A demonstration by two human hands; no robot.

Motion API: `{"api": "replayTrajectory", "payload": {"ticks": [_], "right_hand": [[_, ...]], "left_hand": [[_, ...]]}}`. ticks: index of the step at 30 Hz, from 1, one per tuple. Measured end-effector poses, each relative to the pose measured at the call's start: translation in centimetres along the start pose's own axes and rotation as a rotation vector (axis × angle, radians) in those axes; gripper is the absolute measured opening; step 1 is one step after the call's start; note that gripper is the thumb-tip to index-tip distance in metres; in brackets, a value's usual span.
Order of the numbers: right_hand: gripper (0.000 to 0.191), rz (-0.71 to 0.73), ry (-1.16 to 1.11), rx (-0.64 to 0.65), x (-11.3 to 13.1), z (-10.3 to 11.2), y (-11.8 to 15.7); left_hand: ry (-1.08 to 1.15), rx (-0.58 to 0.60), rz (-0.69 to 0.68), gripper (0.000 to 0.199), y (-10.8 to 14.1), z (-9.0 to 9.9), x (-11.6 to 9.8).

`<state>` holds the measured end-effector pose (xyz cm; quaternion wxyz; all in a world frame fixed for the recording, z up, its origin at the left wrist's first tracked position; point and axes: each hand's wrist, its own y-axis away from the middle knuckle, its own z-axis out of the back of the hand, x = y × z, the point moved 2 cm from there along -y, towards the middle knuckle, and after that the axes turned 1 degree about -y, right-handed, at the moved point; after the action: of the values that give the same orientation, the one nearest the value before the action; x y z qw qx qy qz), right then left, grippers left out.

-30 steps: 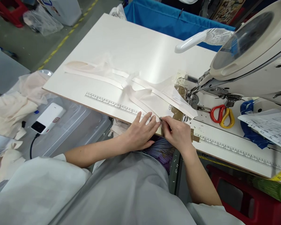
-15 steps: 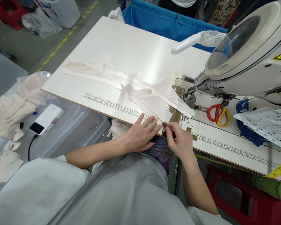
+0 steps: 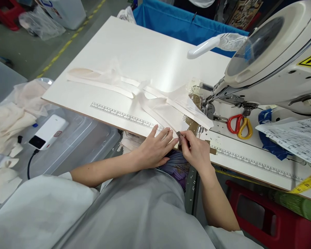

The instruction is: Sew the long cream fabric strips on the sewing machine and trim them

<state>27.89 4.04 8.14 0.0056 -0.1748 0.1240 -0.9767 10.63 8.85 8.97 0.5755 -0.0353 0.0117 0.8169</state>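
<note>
A pale pink fabric piece (image 3: 162, 112) with folded strips lies across the white sewing table, one end beside the sewing machine's presser foot. My left hand (image 3: 155, 147) rests flat near the table's front edge, fingers spread, with fingertips at the fabric's near edge. Close to its right, my right hand (image 3: 195, 148) is closed in a pinch on a small dark flat piece (image 3: 178, 134). This piece is at the fabric's near corner; its exact kind is too small to make out.
The sewing machine (image 3: 272, 62) stands at the right, with red and yellow-handled scissors (image 3: 239, 126) beneath its arm. Printed sheets (image 3: 295, 138) and a yellow tape measure (image 3: 305, 183) lie farther right. Left of the table, a white power bank (image 3: 48, 132) sits on a clear plastic bin (image 3: 75, 148).
My right hand has shifted slightly left and away from me with the small dark piece, along the fabric corner. My left hand stays flat in nearly the same place. The view has turned slightly.
</note>
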Motion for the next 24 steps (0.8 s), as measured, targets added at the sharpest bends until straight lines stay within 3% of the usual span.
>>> {"api": "replayTrajectory", "payload": {"ticks": [7, 14, 19, 24], "right_hand": [[0.023, 0.020, -0.058, -0.045, -0.1, 0.0, 0.3], [0.024, 0.064, 0.023, -0.050, 0.4, 0.0, -0.1], [0.024, 0.118, 0.051, 0.017, 0.1, 1.3, 0.4], [0.019, -0.053, -0.186, 0.030, -0.8, 2.5, 1.6]], "left_hand": [[-0.013, -0.012, 0.002, 0.069, 0.0, 0.1, 0.0], [-0.020, 0.001, 0.003, 0.072, 0.0, 0.1, 0.0], [-0.019, 0.009, 0.006, 0.070, 0.0, 0.2, -0.1], [0.007, 0.011, 0.025, 0.070, 0.0, 0.0, -0.2]]}}
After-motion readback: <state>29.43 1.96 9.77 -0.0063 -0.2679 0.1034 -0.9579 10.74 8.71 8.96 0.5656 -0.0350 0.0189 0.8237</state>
